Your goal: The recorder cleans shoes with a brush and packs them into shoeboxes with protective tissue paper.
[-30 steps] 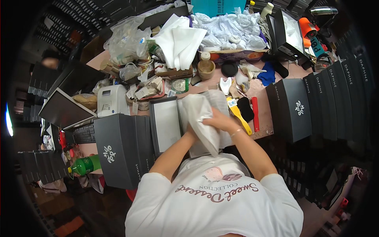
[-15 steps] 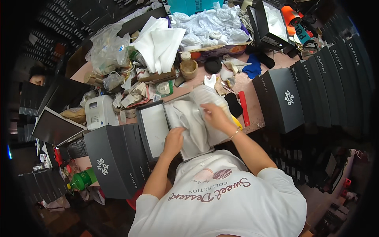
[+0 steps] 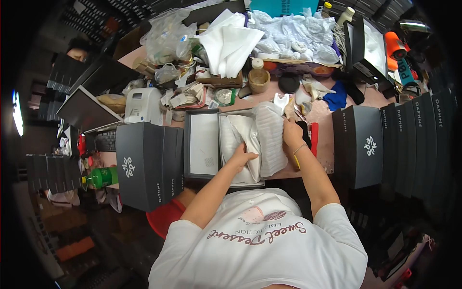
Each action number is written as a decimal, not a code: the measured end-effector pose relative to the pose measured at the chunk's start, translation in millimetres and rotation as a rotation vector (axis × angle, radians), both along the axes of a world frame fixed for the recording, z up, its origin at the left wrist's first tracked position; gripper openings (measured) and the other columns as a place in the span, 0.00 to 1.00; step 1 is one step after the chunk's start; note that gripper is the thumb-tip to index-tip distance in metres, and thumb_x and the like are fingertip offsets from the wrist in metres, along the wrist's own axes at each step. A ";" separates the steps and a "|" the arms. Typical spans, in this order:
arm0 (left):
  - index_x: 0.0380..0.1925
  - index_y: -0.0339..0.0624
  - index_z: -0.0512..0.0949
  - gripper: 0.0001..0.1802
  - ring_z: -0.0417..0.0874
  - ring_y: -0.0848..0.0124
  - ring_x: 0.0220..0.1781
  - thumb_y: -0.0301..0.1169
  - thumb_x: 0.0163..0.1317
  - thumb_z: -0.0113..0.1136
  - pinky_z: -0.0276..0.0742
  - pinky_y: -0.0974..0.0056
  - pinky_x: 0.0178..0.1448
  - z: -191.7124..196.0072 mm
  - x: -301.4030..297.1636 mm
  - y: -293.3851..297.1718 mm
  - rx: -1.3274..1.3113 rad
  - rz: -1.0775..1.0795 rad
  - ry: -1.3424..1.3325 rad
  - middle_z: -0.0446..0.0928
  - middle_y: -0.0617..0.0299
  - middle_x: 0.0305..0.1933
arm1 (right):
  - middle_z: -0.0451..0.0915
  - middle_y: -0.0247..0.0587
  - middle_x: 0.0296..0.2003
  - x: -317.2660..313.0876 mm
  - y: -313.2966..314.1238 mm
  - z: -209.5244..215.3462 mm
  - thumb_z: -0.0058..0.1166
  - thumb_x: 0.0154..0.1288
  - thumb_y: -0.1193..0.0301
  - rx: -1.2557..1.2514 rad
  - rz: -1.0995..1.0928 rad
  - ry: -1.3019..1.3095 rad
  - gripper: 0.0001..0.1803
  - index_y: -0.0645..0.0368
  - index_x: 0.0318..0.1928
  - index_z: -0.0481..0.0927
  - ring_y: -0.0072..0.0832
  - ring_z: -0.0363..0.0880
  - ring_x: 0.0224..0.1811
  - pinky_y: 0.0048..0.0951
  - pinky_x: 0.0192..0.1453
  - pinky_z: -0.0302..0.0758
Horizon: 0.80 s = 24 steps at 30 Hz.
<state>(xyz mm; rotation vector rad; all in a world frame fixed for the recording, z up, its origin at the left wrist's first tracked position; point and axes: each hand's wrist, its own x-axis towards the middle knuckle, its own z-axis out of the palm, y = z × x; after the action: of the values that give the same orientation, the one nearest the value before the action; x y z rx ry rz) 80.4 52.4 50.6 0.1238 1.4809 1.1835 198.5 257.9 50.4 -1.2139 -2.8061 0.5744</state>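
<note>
An open dark shoe box (image 3: pixel 226 115) lies on the pink table in front of me, its lid (image 3: pixel 202 143) flat to the left. White wrapping paper (image 3: pixel 267 137) fills the box and drapes over its right side. My left hand (image 3: pixel 242 158) presses down on the paper inside the box, fingers spread. My right hand (image 3: pixel 292 133) grips the paper's right flap at the box's far right edge. What lies under the paper is hidden.
Stacks of closed dark boxes stand at the left (image 3: pixel 147 164) and right (image 3: pixel 361 144). Behind the box are a white label printer (image 3: pixel 143 105), a wooden jar (image 3: pixel 259 79), loose white paper (image 3: pixel 228 41), plastic bags (image 3: pixel 168 36), a blue cloth (image 3: pixel 335 98) and a red tool (image 3: pixel 314 144).
The paper bundle has gone from being held above the table down into the open box. My left hand has moved onto the paper inside; my right hand shifted to the right flap.
</note>
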 end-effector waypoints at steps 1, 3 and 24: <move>0.64 0.36 0.57 0.41 0.74 0.61 0.58 0.27 0.51 0.66 0.70 0.60 0.61 -2.7 5.2 2.3 -0.020 0.084 0.049 0.71 0.52 0.59 | 0.75 0.52 0.40 -4.0 -1.6 0.4 0.49 0.57 0.78 0.016 -0.011 0.023 0.12 0.59 0.43 0.76 0.48 0.81 0.37 0.43 0.39 0.79; 0.64 0.36 0.58 0.39 0.74 0.62 0.58 0.27 0.53 0.65 0.70 0.60 0.60 15.6 23.8 18.0 -0.053 0.231 0.122 0.71 0.52 0.59 | 0.75 0.53 0.38 5.0 3.6 -11.5 0.47 0.58 0.78 0.021 0.004 0.143 0.09 0.60 0.40 0.75 0.47 0.80 0.36 0.43 0.38 0.77; 0.49 0.35 0.73 0.21 0.80 0.59 0.45 0.29 0.55 0.63 0.78 0.59 0.44 11.0 -22.8 -139.1 -0.066 0.126 1.014 0.78 0.50 0.42 | 0.82 0.43 0.29 86.2 -109.2 75.9 0.45 0.64 0.76 -0.981 0.246 -0.303 0.13 0.66 0.45 0.80 0.23 0.80 0.23 0.25 0.27 0.77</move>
<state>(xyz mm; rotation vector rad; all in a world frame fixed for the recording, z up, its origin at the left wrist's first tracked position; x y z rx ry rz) 57.6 -86.7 61.6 0.6679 2.4258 1.2243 284.7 148.7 126.3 -1.0616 -2.9697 2.1125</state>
